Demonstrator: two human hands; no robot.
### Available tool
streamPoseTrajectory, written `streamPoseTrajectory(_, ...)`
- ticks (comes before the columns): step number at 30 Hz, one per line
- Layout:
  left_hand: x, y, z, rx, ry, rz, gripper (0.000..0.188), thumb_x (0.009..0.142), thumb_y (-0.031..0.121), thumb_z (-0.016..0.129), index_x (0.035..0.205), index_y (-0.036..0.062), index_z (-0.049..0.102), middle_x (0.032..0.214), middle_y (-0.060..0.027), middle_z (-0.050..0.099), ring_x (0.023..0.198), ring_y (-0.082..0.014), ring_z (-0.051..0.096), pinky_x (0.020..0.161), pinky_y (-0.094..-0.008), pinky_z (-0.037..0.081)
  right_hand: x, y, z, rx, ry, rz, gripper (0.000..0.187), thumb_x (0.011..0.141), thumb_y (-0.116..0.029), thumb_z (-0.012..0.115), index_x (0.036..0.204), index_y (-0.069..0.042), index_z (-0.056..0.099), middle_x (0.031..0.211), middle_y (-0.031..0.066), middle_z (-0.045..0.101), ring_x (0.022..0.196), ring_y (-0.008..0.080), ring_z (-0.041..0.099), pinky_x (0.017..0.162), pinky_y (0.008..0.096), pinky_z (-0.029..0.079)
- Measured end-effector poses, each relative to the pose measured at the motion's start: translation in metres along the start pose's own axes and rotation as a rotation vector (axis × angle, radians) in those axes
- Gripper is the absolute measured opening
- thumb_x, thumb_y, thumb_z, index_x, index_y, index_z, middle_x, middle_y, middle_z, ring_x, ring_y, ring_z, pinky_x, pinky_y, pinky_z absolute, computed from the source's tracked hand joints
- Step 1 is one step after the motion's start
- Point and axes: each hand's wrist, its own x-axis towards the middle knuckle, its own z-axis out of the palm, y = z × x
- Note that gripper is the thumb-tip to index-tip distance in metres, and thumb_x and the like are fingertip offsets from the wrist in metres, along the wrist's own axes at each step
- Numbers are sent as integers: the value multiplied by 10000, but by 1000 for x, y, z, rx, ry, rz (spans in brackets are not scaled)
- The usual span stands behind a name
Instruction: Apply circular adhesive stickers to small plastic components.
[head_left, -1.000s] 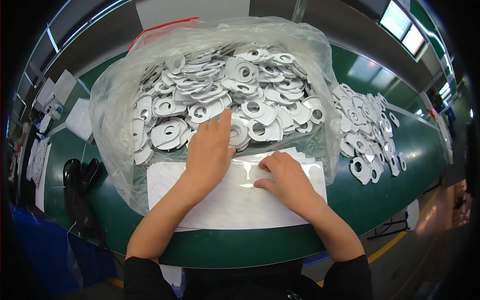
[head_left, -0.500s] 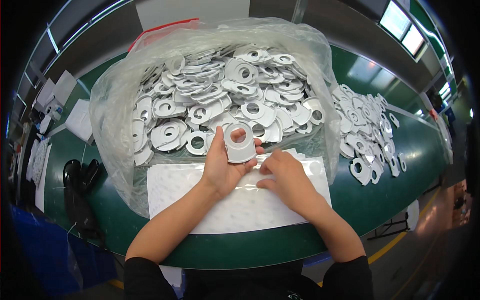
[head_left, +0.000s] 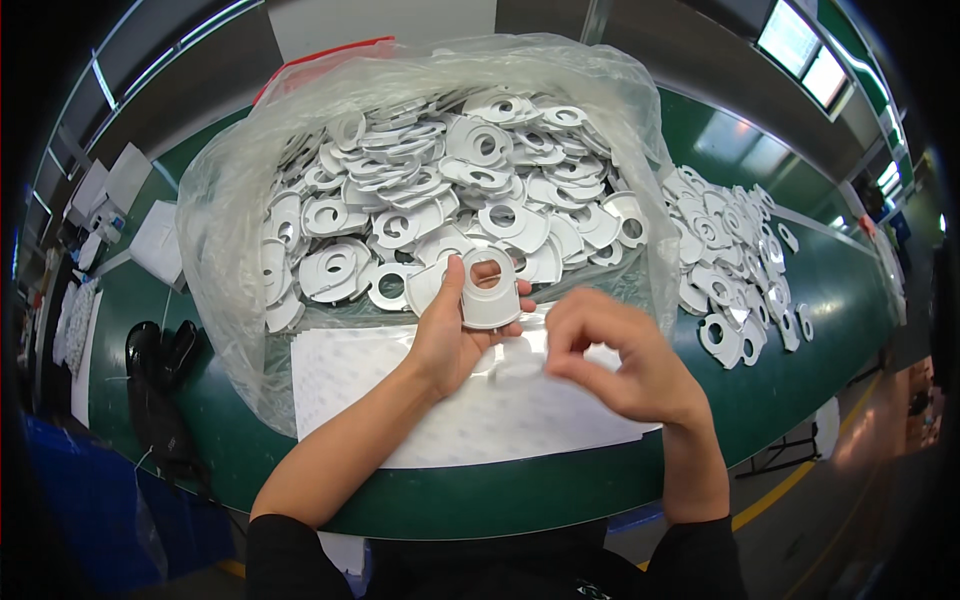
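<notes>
My left hand [head_left: 450,325] grips a white plastic part [head_left: 492,305], flat with a round hole at one end and a squared-off other end, held up over the near edge of the pile. Fingers show through and behind its hole. To the right, my right hand [head_left: 625,355] is raised above the white sheets [head_left: 400,430], its thumb and fingertips pinched together and slightly blurred. A faint, translucent smear lies beside those fingertips; whether they hold it cannot be made out. Shiny clear patches mark the top sheet.
Behind the sheets, a large clear plastic bag [head_left: 225,215] lies open around a heap of similar white parts [head_left: 400,225]. More parts [head_left: 720,255] lie on the green table [head_left: 800,330] at right. A black object [head_left: 160,400] and a white stack [head_left: 158,243] are at left.
My right hand has lifted off the sheet and moved right, its fingers pinched. The left hand and its white part have shifted slightly right.
</notes>
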Motion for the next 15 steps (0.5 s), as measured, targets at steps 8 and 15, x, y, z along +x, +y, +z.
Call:
streamPoseTrajectory(8, -9, -4, 7, -56, -107, -183, 571, 976, 538, 171, 1142, 72, 455, 1011, -168, 594, 865, -249, 605, 645, -309, 463, 2, 50, 28, 336, 422, 310, 134, 930, -146, 547, 940, -13, 546, 966, 38, 511, 799, 85, 521, 632, 217, 453)
streamPoseTrajectory(15, -10, -9, 9, 70, -40, -167, 519, 966, 510, 252, 1135, 60, 447, 967, -162, 594, 792, -223, 604, 579, -281, 440, 2, 60, 25, 376, 522, 372, 160, 931, -175, 557, 964, -18, 562, 998, 28, 522, 835, 82, 513, 645, 229, 467)
